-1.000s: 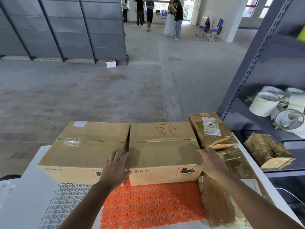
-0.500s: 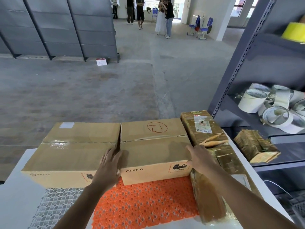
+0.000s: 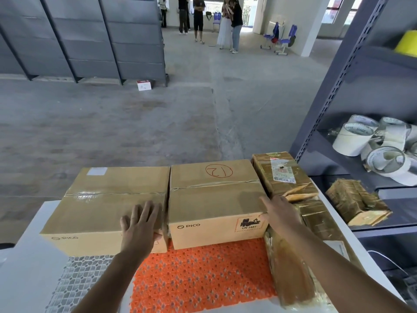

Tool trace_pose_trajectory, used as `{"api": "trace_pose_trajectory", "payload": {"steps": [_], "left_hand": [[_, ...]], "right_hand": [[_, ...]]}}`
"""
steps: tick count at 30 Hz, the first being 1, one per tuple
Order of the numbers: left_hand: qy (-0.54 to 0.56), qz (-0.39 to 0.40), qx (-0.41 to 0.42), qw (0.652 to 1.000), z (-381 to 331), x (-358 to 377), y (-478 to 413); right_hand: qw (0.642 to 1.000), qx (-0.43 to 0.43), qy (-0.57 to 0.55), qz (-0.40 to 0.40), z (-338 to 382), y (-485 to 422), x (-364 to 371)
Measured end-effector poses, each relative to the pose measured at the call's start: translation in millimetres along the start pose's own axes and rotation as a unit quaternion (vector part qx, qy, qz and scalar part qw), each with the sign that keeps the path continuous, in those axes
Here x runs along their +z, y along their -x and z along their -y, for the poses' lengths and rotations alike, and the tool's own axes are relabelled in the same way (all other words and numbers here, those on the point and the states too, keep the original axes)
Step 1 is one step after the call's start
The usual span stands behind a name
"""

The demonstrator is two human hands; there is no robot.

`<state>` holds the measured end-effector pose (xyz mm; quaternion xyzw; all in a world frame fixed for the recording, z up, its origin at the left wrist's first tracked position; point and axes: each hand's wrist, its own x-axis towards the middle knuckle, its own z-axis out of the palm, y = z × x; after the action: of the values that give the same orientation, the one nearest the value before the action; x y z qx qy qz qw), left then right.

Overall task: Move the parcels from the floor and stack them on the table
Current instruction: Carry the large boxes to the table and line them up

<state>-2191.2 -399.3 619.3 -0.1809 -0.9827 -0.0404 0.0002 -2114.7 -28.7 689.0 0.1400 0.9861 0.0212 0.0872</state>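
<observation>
Right box (image 3: pixel 216 199): circled red "21" on top, "PICO" and "UN 3481" on its front. Left box (image 3: pixel 108 204): "PICO" on its front.

The left box (image 3: pixel 108 204), under the left hand (image 3: pixel 140 224), is coloured plain tan. The right box (image 3: pixel 214 199), between the hands, is tan, marked with a red circled number and a red-bordered stamp. An orange lattice mat (image 3: pixel 203 274) is seen nearer than the hands; glossy brown parcels (image 3: pixel 279 175) beyond the right hand (image 3: pixel 282 213).

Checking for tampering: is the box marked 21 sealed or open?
Sealed: box marked 21 has flaps shut flat, with clear tape along the top seam.
</observation>
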Motion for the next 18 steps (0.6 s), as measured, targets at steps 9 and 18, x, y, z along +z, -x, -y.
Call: {"api": "trace_pose_trajectory", "payload": {"steps": [9,18], "left_hand": [[0.005,-0.015,0.006,1.0,-8.5,3.6,-0.3],[0.115,-0.041,0.025,0.992,-12.1,-13.9,0.1]], "right_hand": [[1.0,0.015,0.008,-0.001,2.6,2.0,10.7],[0.997,-0.049,0.059,-0.027,32.5,12.3,6.7]]}}
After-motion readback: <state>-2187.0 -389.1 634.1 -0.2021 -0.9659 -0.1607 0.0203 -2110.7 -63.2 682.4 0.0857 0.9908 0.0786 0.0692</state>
